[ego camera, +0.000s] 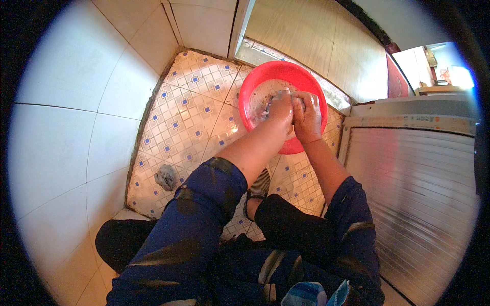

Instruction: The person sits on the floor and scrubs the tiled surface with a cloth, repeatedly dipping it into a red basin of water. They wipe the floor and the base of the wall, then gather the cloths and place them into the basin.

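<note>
Soapy, cloudy water fills part of a red plastic basin (250, 82) on the tiled floor. Both wet hands are over the basin, pressed together around a dark, soaked cloth (268, 109). My left hand (282, 111) is on the left, its fingers curled round part of the cloth. Against it, my right hand (307, 116) closes from the right side; most of what it grips is hidden by the fingers. A grey, crumpled wet rag (165, 177) lies on the floor at the lower left.
White wall tiles (57, 137) rise at the left. A ribbed, framed panel (405, 183) stands close at the right. Behind the basin runs a raised sill (256, 55) below a wood-look panel (302, 34). My striped slipper (260, 185) is below the basin.
</note>
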### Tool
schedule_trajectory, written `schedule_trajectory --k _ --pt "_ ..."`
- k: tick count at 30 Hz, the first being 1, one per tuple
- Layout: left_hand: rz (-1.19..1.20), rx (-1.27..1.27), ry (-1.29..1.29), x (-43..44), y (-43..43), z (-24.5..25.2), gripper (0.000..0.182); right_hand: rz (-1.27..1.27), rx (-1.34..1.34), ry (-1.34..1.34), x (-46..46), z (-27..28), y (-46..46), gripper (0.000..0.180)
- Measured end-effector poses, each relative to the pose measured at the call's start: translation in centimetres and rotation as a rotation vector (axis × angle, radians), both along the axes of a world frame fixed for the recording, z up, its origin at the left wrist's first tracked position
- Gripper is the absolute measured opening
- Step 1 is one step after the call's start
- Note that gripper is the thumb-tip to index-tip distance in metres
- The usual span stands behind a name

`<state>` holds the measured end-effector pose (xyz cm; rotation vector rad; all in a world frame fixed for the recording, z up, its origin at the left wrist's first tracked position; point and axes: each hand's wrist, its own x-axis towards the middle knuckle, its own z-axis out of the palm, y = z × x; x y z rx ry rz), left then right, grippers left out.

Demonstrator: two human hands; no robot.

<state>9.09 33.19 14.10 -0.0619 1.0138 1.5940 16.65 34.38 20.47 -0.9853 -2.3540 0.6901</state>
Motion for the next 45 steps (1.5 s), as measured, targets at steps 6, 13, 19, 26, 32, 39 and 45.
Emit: schedule_trajectory --k 6,13,19,26,32,39,45 --pt "-0.009 -0.307 1.171 0.0 -1.0 1.7 0.036 -0.214 -0.526 0.06 -0.8 -3.6 2.6 0.03" --pt "-0.192 -0.177 1.312 -1.3 -2.1 1.7 0.034 0.13 -0.312 -0.112 0.6 -7.8 3.8 0.036" --pt "-0.235 0.141 1.497 -2.2 -2.7 1.6 0.038 -0.318 -1.457 0.503 0.2 -4.8 2.3 0.029" --pt "-0.17 0.304 1.624 -6.0 -5.2 4.4 0.089 -0.391 -1.048 0.288 -0.2 -1.4 3.5 0.044" --pt "-0.604 0.28 1.389 -6.0 -5.9 4.7 0.081 -0.286 -1.158 0.374 -1.7 -0.7 2.5 0.047" --pt "-0.68 -0.044 0.456 -6.9 -3.9 0.7 0.03 0.107 0.207 -0.315 0.6 3.9 1.1 0.055" --pt "-1.165 0.084 0.18 -6.7 -3.3 0.1 0.026 0.469 0.579 -0.386 1.0 2.1 -0.5 0.059"
